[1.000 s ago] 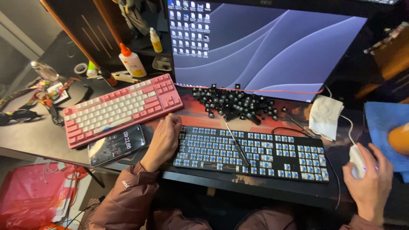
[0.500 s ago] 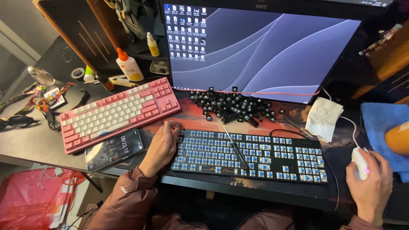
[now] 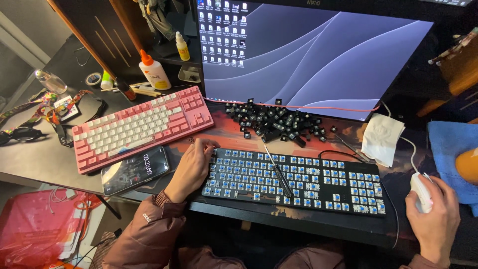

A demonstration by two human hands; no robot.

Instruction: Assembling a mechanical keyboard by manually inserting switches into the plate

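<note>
- The black keyboard (image 3: 298,179) lay flat on the desk (image 3: 50,159) right in front of me, on a printed desk mat (image 3: 234,134), and I saw that it had been stripped: every position showed a bare blue switch stem and no cap.
- The removed black keycaps (image 3: 279,122) sat in a loose heap just behind the board, under the lower edge of the monitor (image 3: 318,50), so I judged the cap-pulling stage to be finished.
- A thin dark-handled tool (image 3: 279,172) lay slanted across the middle of the switches, touched by neither hand.
- My left hand (image 3: 191,169) rested on the board's left end, fingers curled at its upper-left corner; whether that grip was pinching anything there I could not tell.
- My right hand (image 3: 430,214) was closed over the white mouse (image 3: 420,189) at the right of the board, its cable running up toward the screen.
- What I reckoned was left: the switches were all seated and nothing had gone back on, so any work on the switches and the re-capping seemed yet to be done.
- Further out, a pink and white keyboard (image 3: 142,127) stood complete with its caps at the left, a phone (image 3: 135,169) lit just beside it.
- A crumpled white tissue (image 3: 382,139) lay near the right of the heap, a blue cloth (image 3: 450,149) at the far right, and a white glue bottle (image 3: 153,69) with an orange tip behind the pink board.
</note>
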